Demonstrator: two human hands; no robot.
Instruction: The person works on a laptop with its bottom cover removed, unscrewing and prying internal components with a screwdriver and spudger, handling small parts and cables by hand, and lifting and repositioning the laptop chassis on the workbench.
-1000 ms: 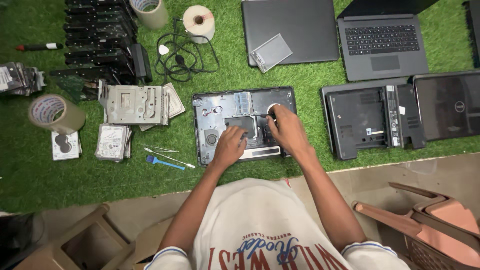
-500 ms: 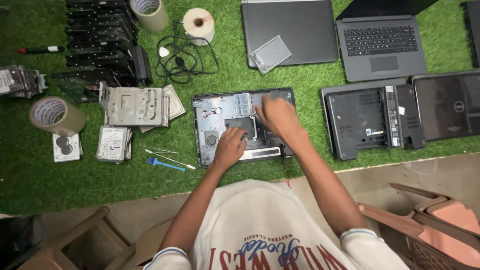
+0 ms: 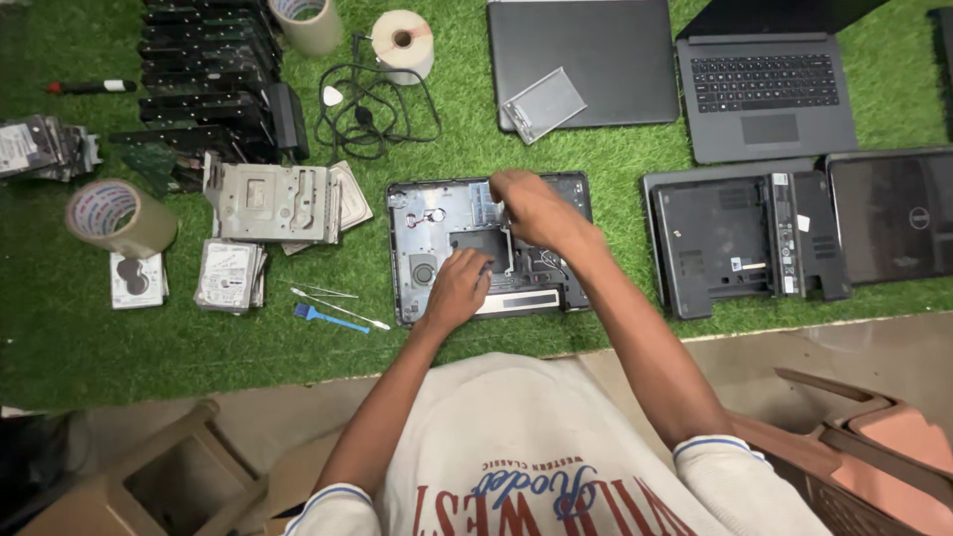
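A green mat (image 3: 60,337) of fake grass, coarse and tufted, covers the work area. At its middle lies an opened laptop base (image 3: 427,213), a dark rectangular shell with its bare inner parts showing. The left hand (image 3: 459,288) rests flat on the near part of that base, fingers loosely spread and gripping nothing. The right hand (image 3: 531,206) lies over the far edge, fingers curled down; whether they pinch anything cannot be told. Far right sit a closed grey laptop (image 3: 596,55) and an open one (image 3: 769,89). To the left, a brown tape roll (image 3: 119,218) stands beside hard drives (image 3: 230,276) with white rectangular labels; a small blue brush (image 3: 328,318) lies nearer.
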